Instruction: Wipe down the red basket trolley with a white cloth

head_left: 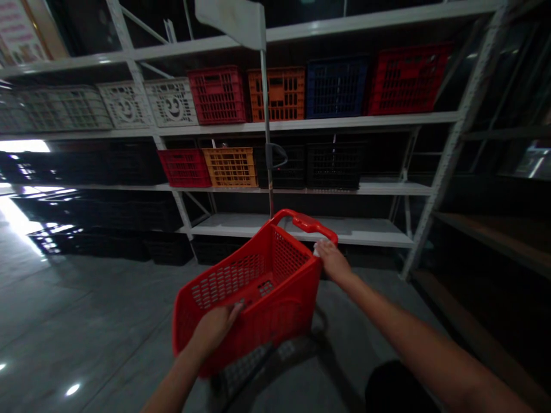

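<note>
The head camera looks forward and down along both bare forearms at a red plastic shopping basket [253, 298], which is held out in front of the person above a polished grey floor [86, 327]. The basket tilts, with its near end low and its perforated walls showing. The left hand [213, 330] is on the near side of the basket, its grip closed around the rim. The right hand [333, 263] is at the far right corner, fingers curled over the rim just below a red carrying handle [307, 222], so this grip is clamped on the basket too.

A thin metal pole [266, 115] rises from the far end of the basket, with a dark loop handle [276, 155] partway up and a white flag-shaped sign [230, 20] at its top.

Ahead stands white metal shelving [413, 223]. Its top shelf carries cream crates [172, 102], a red crate [217, 94], an orange crate [275, 94], a navy blue crate [337, 86] and another red crate [408, 77]. Below them sit a red crate [184, 168], a yellow crate [230, 166] and black crates [334, 166]. More black crates [99, 166] are stacked along the left, and brown wooden shelves [486, 241] run along the right.
</note>
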`<state>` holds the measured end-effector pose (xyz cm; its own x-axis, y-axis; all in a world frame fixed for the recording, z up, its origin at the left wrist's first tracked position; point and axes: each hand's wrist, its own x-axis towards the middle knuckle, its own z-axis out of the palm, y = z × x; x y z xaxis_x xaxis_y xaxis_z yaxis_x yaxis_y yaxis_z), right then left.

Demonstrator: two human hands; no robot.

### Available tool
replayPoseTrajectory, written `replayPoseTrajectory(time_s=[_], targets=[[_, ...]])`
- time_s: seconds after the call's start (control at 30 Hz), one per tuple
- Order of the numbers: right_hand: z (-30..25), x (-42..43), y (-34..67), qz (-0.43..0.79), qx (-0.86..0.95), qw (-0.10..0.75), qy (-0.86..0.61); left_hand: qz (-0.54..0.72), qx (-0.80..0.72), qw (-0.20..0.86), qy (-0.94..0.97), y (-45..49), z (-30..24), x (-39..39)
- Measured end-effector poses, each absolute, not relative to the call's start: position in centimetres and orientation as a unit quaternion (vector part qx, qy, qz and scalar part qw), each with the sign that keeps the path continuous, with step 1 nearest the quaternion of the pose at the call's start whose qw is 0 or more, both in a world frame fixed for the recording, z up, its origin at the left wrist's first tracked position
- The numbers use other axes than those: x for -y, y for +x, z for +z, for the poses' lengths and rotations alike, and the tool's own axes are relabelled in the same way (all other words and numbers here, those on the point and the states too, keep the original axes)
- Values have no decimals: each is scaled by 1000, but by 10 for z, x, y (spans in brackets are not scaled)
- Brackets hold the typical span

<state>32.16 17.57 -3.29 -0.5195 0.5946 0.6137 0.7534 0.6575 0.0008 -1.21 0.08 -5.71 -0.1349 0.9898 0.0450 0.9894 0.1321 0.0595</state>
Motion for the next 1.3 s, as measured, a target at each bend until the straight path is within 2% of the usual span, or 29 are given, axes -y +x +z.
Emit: replayPoseTrajectory(time_s=[0.13, 0.3, 0.43, 0.53, 0.63, 0.8, 1.03, 1.3], targets=[[-15, -198, 360, -136, 808, 335, -465, 80, -710, 12, 700, 46, -47, -40], [-58, -164, 311, -123, 830, 357, -410, 70, -742, -24, 666, 78, -61, -65], [-84, -128, 263, -134, 870, 339, -331, 63, -751, -48, 656, 74, -67, -64], [-69, -122, 267, -140, 886, 312, -313, 53, -754, -61, 652, 68, -67, -58], [-39, -137, 298, -138, 873, 292, -367, 44, -754, -69, 652, 63, -67, -52], [-13, -159, 338, -130, 815, 333, -456, 35, -756, -71, 650, 56, -68, -45], [-48, -108, 306, -142, 851, 357, -358, 29, -754, -70, 653, 41, -66, -36], [-70, -76, 240, -123, 886, 323, -311, 37, -739, -71, 669, 37, -67, -32]])
